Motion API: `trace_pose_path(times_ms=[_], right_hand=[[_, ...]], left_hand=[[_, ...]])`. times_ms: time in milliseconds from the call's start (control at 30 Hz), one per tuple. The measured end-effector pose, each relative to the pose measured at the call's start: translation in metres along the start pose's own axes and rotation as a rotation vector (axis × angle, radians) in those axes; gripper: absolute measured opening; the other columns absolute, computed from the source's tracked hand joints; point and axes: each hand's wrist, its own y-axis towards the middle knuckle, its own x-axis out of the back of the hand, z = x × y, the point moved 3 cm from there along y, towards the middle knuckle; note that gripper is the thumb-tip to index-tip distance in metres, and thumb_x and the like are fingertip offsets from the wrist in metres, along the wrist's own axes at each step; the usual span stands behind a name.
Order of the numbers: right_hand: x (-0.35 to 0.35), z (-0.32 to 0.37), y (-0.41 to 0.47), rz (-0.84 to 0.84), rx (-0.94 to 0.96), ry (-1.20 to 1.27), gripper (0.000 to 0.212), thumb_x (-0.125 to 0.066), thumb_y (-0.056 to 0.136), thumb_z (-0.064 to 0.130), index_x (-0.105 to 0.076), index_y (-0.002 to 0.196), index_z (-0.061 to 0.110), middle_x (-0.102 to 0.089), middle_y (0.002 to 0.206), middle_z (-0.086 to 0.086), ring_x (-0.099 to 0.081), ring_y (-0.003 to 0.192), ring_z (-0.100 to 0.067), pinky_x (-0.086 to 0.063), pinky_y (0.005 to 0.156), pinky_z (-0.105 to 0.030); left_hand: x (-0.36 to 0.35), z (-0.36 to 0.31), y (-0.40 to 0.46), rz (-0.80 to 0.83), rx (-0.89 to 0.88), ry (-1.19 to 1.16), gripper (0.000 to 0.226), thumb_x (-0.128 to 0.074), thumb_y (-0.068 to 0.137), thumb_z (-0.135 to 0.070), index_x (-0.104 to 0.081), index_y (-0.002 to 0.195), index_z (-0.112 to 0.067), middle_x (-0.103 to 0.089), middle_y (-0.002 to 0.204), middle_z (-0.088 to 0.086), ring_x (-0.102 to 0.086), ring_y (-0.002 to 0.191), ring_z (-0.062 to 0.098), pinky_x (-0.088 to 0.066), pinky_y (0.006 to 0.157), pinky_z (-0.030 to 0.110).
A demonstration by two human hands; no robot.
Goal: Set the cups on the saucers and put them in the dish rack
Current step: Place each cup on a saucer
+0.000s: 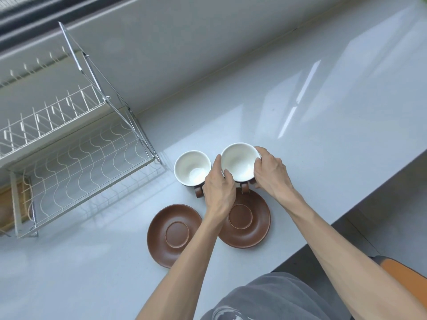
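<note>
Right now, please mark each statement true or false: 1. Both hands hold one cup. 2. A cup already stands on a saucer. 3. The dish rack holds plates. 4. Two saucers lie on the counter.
1. True: left hand and right hand grip the right cup.
2. False: both saucers, left and right, are bare; the other cup stands on the counter.
3. False: the dish rack holds no dishes.
4. True.
</note>
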Motion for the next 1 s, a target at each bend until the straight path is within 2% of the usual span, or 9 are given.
trace_pose_path(times_ms=[100,167,267,400,500,633,833,1000], right_hand=[[0.001,-0.002,-0.016,-0.003,0.004,-0.009,0.051,-0.030,0.090,0.007,-0.044,0.138,0.019,-0.069,0.089,-0.019,-0.066,0.077,-0.044,-0.054,0.080,-0.048],[-0.001,-0.004,-0.029,0.007,0.014,0.011,0.052,-0.032,0.089,0.003,-0.043,0.138,0.017,-0.068,0.090,-0.020,-0.066,0.074,-0.044,-0.055,0.078,-0.048],[-0.008,-0.010,-0.048,0.020,0.016,0.029,0.052,-0.032,0.089,0.004,-0.043,0.138,0.018,-0.067,0.095,-0.019,-0.067,0.074,-0.045,-0.054,0.081,-0.048],[-0.017,-0.019,-0.069,0.036,-0.008,0.043,0.049,-0.031,0.091,0.009,-0.043,0.137,0.021,-0.069,0.093,-0.018,-0.067,0.075,-0.044,-0.052,0.085,-0.048],[-0.020,-0.024,-0.084,0.052,-0.049,0.111,0.046,-0.029,0.093,0.017,-0.043,0.136,0.025,-0.070,0.089,-0.017,-0.069,0.077,-0.041,-0.054,0.083,-0.046],[-0.024,-0.029,-0.101,0.055,-0.044,0.136,0.047,-0.028,0.092,0.020,-0.044,0.135,0.026,-0.070,0.087,-0.014,-0.070,0.074,-0.038,-0.056,0.079,-0.047],[-0.028,-0.038,-0.123,0.060,-0.041,0.148,0.045,-0.029,0.095,0.021,-0.044,0.137,0.029,-0.068,0.098,-0.014,-0.068,0.080,-0.039,-0.056,0.079,-0.047],[-0.030,-0.040,-0.128,0.067,-0.043,0.119,0.044,-0.031,0.098,0.018,-0.043,0.139,0.023,-0.069,0.098,-0.015,-0.067,0.085,-0.040,-0.054,0.081,-0.046]], left_hand=[[0.006,0.002,-0.018,-0.014,-0.007,-0.030,0.049,-0.042,0.102,-0.019,-0.044,0.151,-0.024,-0.063,0.137,0.002,-0.055,0.127,0.022,-0.037,0.096,0.030],[0.010,0.006,-0.028,-0.018,0.006,-0.043,0.047,-0.043,0.102,-0.020,-0.045,0.149,-0.026,-0.058,0.143,-0.005,-0.052,0.130,0.018,-0.036,0.101,0.032],[0.014,0.016,-0.040,-0.021,0.031,-0.042,0.045,-0.045,0.102,-0.022,-0.050,0.146,-0.030,-0.061,0.139,-0.004,-0.057,0.123,0.023,-0.040,0.098,0.035],[0.016,0.031,-0.055,-0.013,0.065,-0.056,0.043,-0.047,0.099,-0.026,-0.055,0.140,-0.034,-0.066,0.134,-0.004,-0.062,0.117,0.021,-0.044,0.093,0.033],[0.018,0.041,-0.066,0.002,0.073,-0.092,0.043,-0.045,0.094,-0.032,-0.056,0.135,-0.041,-0.071,0.125,-0.003,-0.071,0.103,0.025,-0.051,0.099,0.044],[0.021,0.051,-0.081,0.008,0.066,-0.092,0.041,-0.048,0.095,-0.030,-0.058,0.133,-0.040,-0.072,0.120,-0.008,-0.068,0.104,0.024,-0.052,0.096,0.045],[0.020,0.062,-0.098,0.011,0.071,-0.113,0.040,-0.050,0.096,-0.026,-0.058,0.133,-0.040,-0.069,0.113,-0.009,-0.066,0.100,0.024,-0.052,0.092,0.040],[0.017,0.071,-0.101,0.021,0.077,-0.116,0.040,-0.049,0.095,-0.030,-0.057,0.133,-0.041,-0.069,0.114,-0.010,-0.070,0.090,0.026,-0.055,0.091,0.046]])
